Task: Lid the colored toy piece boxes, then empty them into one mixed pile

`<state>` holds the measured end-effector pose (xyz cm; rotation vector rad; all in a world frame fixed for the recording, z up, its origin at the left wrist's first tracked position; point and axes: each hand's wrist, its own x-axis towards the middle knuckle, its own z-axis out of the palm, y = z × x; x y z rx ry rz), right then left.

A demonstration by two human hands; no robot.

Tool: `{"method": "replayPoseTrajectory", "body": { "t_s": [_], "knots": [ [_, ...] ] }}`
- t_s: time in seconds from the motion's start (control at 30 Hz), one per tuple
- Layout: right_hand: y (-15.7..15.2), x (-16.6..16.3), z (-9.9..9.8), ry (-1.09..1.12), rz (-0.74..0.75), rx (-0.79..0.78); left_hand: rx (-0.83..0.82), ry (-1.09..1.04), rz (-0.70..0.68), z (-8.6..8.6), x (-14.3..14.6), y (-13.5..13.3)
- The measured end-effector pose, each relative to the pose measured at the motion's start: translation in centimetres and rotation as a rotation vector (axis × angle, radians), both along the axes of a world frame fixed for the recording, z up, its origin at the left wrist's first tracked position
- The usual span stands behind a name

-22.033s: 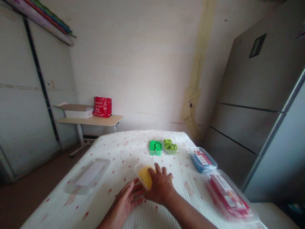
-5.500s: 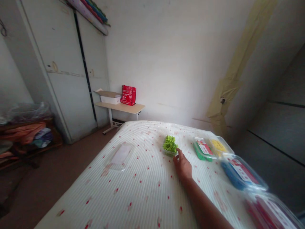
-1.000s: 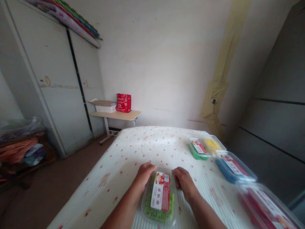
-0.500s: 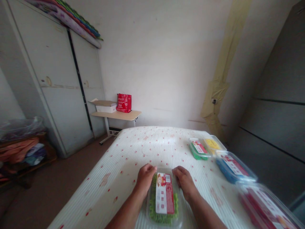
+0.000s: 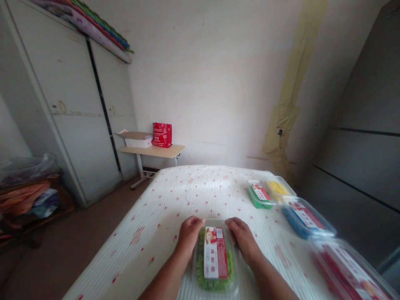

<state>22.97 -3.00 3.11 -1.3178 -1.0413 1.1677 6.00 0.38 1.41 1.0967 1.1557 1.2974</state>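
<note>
A clear plastic container (image 5: 215, 254) lies flat on the bed, with a white and red label on its lid and crinkled green contents. My left hand (image 5: 191, 231) grips its far left corner, thumb and fingers bent at the rim. At the far right corner, my right hand (image 5: 242, 234) holds the rim in the same way. The undersides of the fingers are hidden.
At right lie similar containers: green (image 5: 261, 196), yellow (image 5: 279, 188), blue (image 5: 309, 217) and red (image 5: 350, 268). They rest on a patterned sheet (image 5: 150, 233). A red bag (image 5: 162, 135) and a box (image 5: 136, 139) stand on a small table (image 5: 162, 151) beyond.
</note>
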Motion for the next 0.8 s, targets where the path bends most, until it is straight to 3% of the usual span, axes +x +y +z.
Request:
{"method": "replayPoseTrajectory", "body": {
  "t_s": [0.2,0.33,0.5,0.63,0.8],
  "knots": [
    [-2.2,1.4,0.1,-0.098,0.236,-0.026,-0.009,-0.041,0.084,0.3,-0.9,-0.4],
    [-3.8,2.1,0.1,-0.078,0.341,-0.094,-0.053,-0.015,0.021,0.9,-2.0,-1.3],
    [-4.3,2.3,0.2,0.009,0.339,-0.140,-0.129,-0.033,-0.223,-0.5,-3.3,-3.7],
    [-4.2,1.9,0.3,0.084,0.325,-0.129,-0.121,-0.075,-0.220,-2.1,-3.9,-4.9],
    [-4.2,1.5,0.2,0.129,0.277,-0.118,-0.122,-0.093,-0.243,-2.3,-3.9,-5.0]
  ]
}}
